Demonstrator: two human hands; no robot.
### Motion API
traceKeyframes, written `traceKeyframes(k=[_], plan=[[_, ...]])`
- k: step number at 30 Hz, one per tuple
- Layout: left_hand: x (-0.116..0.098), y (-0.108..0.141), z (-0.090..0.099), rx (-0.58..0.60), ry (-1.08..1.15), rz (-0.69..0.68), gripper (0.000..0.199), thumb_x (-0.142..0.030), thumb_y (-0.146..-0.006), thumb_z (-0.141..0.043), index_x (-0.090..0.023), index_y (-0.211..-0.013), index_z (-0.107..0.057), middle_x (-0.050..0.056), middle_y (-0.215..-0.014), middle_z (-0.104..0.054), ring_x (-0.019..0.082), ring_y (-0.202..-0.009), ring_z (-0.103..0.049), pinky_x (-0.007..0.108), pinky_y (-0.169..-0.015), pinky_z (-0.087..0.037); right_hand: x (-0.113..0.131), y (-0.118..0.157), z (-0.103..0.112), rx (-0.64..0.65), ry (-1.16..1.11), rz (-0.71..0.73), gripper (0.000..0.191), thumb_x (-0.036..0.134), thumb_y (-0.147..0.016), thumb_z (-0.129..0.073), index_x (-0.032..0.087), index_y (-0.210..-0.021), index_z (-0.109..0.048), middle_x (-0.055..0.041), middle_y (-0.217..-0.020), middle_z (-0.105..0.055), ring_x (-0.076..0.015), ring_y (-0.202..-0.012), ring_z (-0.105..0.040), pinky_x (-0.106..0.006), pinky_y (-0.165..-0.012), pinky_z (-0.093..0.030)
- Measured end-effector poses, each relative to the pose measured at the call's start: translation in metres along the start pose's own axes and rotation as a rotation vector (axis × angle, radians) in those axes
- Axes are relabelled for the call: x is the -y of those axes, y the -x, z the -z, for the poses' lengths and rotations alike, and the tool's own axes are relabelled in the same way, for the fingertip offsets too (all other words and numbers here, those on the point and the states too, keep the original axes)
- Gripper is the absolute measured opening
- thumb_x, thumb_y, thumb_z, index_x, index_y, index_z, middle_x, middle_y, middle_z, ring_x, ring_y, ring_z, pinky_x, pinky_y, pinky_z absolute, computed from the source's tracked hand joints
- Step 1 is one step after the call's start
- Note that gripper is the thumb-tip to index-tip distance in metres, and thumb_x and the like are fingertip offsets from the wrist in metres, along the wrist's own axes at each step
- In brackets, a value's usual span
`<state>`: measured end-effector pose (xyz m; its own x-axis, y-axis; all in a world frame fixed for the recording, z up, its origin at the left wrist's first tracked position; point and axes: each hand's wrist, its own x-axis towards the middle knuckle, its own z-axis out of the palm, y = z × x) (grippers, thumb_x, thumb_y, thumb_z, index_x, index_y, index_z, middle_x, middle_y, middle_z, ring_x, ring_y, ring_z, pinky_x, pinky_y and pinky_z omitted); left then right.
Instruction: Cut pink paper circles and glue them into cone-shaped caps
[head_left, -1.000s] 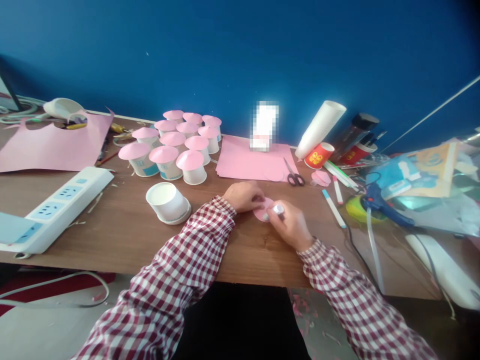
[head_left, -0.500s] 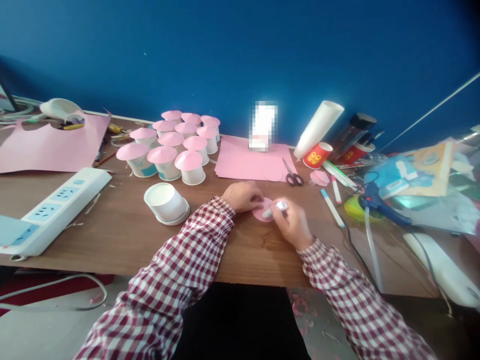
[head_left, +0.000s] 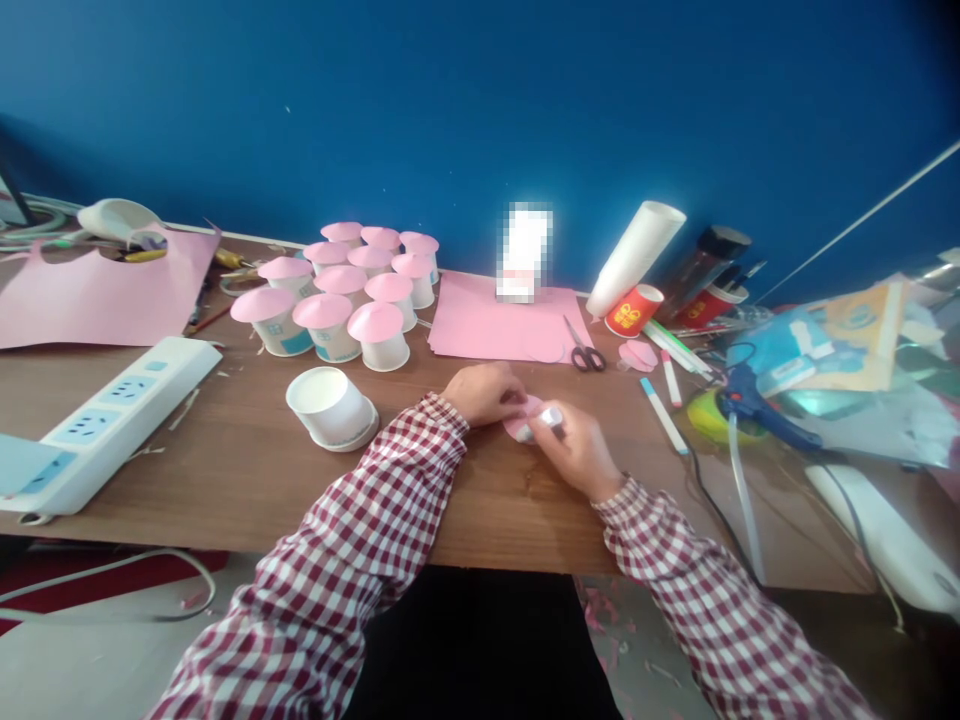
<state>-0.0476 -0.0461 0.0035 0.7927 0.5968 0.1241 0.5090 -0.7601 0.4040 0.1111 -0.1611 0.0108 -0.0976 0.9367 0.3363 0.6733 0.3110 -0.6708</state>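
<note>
My left hand (head_left: 491,394) has its fingers closed on the left edge of a pink paper disc (head_left: 514,422), pinning it to the table. Gripped in my right hand (head_left: 581,450) is a short white tube that looks like a glue stick (head_left: 551,416), its lower end against the disc. My fingers hide part of both things. Left of my left hand stand an upturned white paper cup (head_left: 324,395) and several cups topped with pink paper cones (head_left: 376,323).
Pink sheets (head_left: 487,325) lie ahead, with scissors (head_left: 586,352) at their right. A marker (head_left: 663,415), a blue glue gun (head_left: 772,415) and cables occupy the right side. The power strip (head_left: 124,420) is on the left; stacked white cups (head_left: 637,258) lean behind.
My right hand has shifted slightly down and left with the glue stick, across the paper disc. My left hand stays on the disc's edge.
</note>
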Motion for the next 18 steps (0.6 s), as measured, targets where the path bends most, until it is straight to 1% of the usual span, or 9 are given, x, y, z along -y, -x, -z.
traceKeyframes(k=[3, 6, 9, 11, 12, 14, 15, 16, 18], plan=[[-0.001, 0.000, 0.000, -0.001, 0.007, 0.007, 0.031, -0.048, -0.077, -0.053, -0.026, -0.093, -0.068, 0.002, -0.091, -0.062, 0.017, -0.083, -0.057, 0.026, -0.068, -0.041, 0.003, 0.000, 0.000, 0.042, -0.005, 0.009, 0.022, 0.036, -0.086, -0.050, 0.020, -0.079, -0.062, -0.0063, -0.086, -0.069, -0.0197, -0.081, -0.063, -0.031, -0.074, -0.048], [-0.001, 0.000, 0.002, 0.007, 0.017, 0.011, 0.030, -0.047, -0.076, -0.056, -0.026, -0.093, -0.068, 0.002, -0.090, -0.062, 0.016, -0.081, -0.057, 0.026, -0.067, -0.041, 0.000, -0.001, 0.001, 0.009, -0.134, -0.088, 0.029, 0.037, -0.088, -0.046, 0.019, -0.069, -0.060, -0.0033, -0.068, -0.067, -0.0155, -0.064, -0.061, -0.027, -0.063, -0.048], [-0.001, 0.000, 0.002, 0.015, 0.030, 0.015, 0.029, -0.046, -0.075, -0.058, -0.026, -0.094, -0.068, 0.001, -0.090, -0.061, 0.016, -0.080, -0.057, 0.026, -0.067, -0.041, -0.014, -0.006, 0.006, -0.190, -0.326, -0.225, 0.029, 0.041, -0.086, -0.048, 0.017, -0.079, -0.061, -0.0012, -0.061, -0.064, -0.0126, -0.051, -0.057, -0.023, -0.046, -0.043], [0.000, 0.000, 0.002, 0.018, 0.039, 0.017, 0.030, -0.046, -0.074, -0.059, -0.027, -0.094, -0.068, 0.002, -0.091, -0.061, 0.016, -0.082, -0.057, 0.026, -0.069, -0.042, -0.028, -0.012, 0.013, -0.337, -0.427, -0.269, 0.029, 0.044, -0.083, -0.052, 0.017, -0.089, -0.061, -0.0021, -0.067, -0.065, -0.0123, -0.052, -0.058, -0.021, -0.042, -0.039], [0.000, 0.000, 0.002, 0.017, 0.042, 0.015, 0.030, -0.046, -0.074, -0.059, -0.027, -0.095, -0.068, 0.002, -0.092, -0.061, 0.016, -0.083, -0.057, 0.026, -0.071, -0.042, -0.035, -0.016, 0.018, -0.400, -0.449, -0.272, 0.030, 0.044, -0.082, -0.054, 0.017, -0.093, -0.060, -0.0030, -0.072, -0.066, -0.0129, -0.056, -0.061, -0.021, -0.042, -0.039], [0.000, 0.000, 0.001, 0.010, 0.042, 0.012, 0.032, -0.046, -0.073, -0.059, -0.027, -0.098, -0.067, 0.002, -0.093, -0.061, 0.017, -0.085, -0.057, 0.026, -0.073, -0.042, -0.052, -0.020, 0.031, -0.487, -0.404, -0.257, 0.034, 0.043, -0.080, -0.056, 0.018, -0.103, -0.057, -0.0054, -0.084, -0.068, -0.0152, -0.069, -0.064, -0.021, -0.048, -0.043], [0.000, 0.000, 0.001, 0.006, 0.038, 0.012, 0.035, -0.046, -0.073, -0.059, -0.027, -0.102, -0.066, 0.002, -0.094, -0.061, 0.017, -0.086, -0.057, 0.026, -0.074, -0.042, -0.060, -0.021, 0.039, -0.532, -0.327, -0.251, 0.036, 0.042, -0.079, -0.057, 0.018, -0.107, -0.056, -0.0066, -0.090, -0.068, -0.0166, -0.075, -0.065, -0.023, -0.052, -0.046], [0.000, 0.001, 0.001, 0.000, 0.031, 0.015, 0.037, -0.045, -0.073, -0.059, -0.028, -0.106, -0.064, 0.002, -0.095, -0.061, 0.017, -0.087, -0.057, 0.026, -0.073, -0.043, -0.067, -0.022, 0.046, -0.558, -0.213, -0.250, 0.038, 0.040, -0.078, -0.058, 0.018, -0.109, -0.056, -0.0078, -0.094, -0.068, -0.0183, -0.080, -0.065, -0.027, -0.059, -0.048], [-0.001, 0.001, 0.001, -0.005, 0.010, 0.020, 0.040, -0.044, -0.075, -0.058, -0.028, -0.111, -0.061, 0.002, -0.097, -0.062, 0.017, -0.087, -0.057, 0.026, -0.073, -0.043, -0.081, -0.020, 0.061, -0.604, 0.085, -0.261, 0.034, 0.036, -0.078, -0.056, 0.016, -0.105, -0.060, -0.0107, -0.096, -0.068, -0.0225, -0.087, -0.063, -0.035, -0.072, -0.049]])
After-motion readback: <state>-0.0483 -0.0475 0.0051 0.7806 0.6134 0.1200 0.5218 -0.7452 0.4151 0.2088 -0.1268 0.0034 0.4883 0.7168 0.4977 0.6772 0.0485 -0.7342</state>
